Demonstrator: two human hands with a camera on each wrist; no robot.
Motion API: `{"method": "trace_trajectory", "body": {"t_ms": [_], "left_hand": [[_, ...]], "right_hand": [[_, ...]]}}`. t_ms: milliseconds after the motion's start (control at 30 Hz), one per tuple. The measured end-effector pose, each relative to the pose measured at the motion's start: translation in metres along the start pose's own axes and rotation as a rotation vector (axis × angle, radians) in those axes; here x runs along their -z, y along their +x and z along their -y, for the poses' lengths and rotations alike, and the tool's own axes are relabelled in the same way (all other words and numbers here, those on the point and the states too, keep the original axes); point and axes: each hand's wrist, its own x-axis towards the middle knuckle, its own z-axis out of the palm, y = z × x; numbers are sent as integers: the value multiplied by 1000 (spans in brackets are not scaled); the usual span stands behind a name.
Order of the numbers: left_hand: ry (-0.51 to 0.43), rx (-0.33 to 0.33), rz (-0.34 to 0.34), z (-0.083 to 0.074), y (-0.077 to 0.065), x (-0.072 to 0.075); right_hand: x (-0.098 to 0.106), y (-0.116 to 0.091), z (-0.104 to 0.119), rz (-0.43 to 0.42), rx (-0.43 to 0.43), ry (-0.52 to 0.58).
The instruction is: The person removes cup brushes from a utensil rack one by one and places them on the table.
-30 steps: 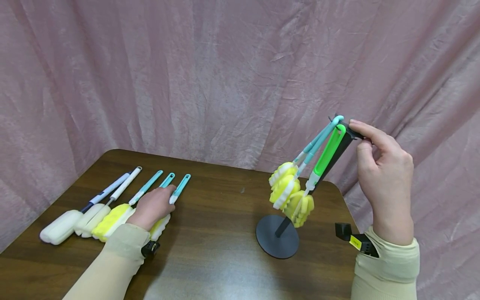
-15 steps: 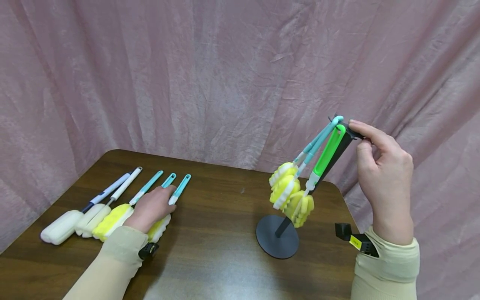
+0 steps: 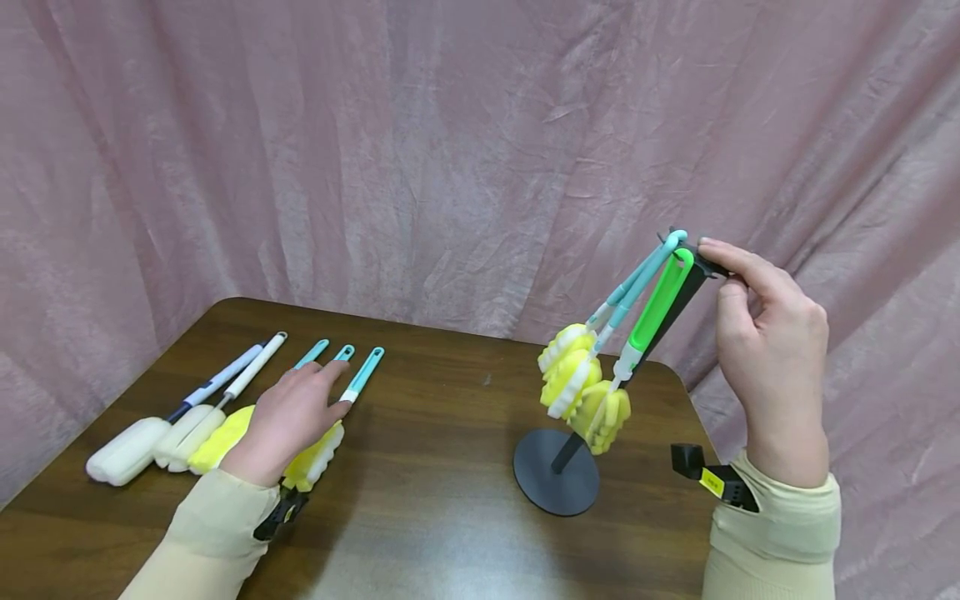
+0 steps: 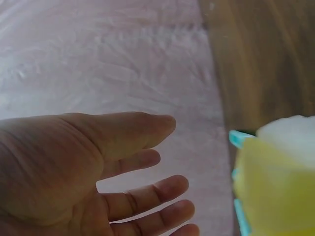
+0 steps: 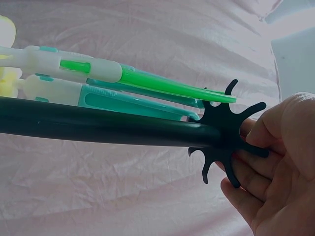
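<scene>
My left hand point(image 3: 288, 417) hovers over the yellow-and-white sponge brushes at the left of the table, its fingers loosely extended and parted. The left wrist view shows nothing in its grasp. By its thumb lies the rightmost teal-handled sponge brush point(image 3: 365, 375); two more teal handles show beyond the fingers, partly covered by the hand. My right hand point(image 3: 772, 350) pinches the hooked top of a black stand point(image 5: 224, 125). From its hooks hang a green-handled sponge brush point(image 3: 662, 304) and two teal-handled sponge brushes point(image 5: 130, 104), their sponge heads downward.
A blue-handled brush point(image 3: 225, 373) and a white-handled brush point(image 3: 257, 367), both with white sponge heads, lie at the far left of the wooden table point(image 3: 442, 433). The stand's round base point(image 3: 557, 479) rests toward the right. A pink curtain point(image 3: 450, 167) hangs behind.
My left hand has drawn slightly back and left, its fingers straighter and more spread, uncovering more of the right brush's sponge. The right hand and stand have stayed put.
</scene>
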Motion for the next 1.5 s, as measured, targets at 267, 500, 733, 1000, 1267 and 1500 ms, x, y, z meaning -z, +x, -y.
{"method": "trace_trajectory", "body": {"t_ms": [267, 500, 733, 1000, 1267, 1500], "left_hand": [[-31, -64, -96, -28, -6, 23], [-99, -171, -196, -58, -9, 29], [-152, -275, -252, -90, -10, 23], [-219, -353, -256, -124, -9, 16], [-296, -442, -280, -151, -5, 7], [-363, -502, -288, -175, -4, 3]], "right_hand": [[-2, 1, -9, 1, 13, 1], [-3, 2, -7, -3, 26, 25], [-1, 3, -1, -6, 23, 36], [0, 0, 2, -1, 31, 18], [0, 0, 1, -2, 35, 23], [0, 0, 2, -12, 48, 49]]}}
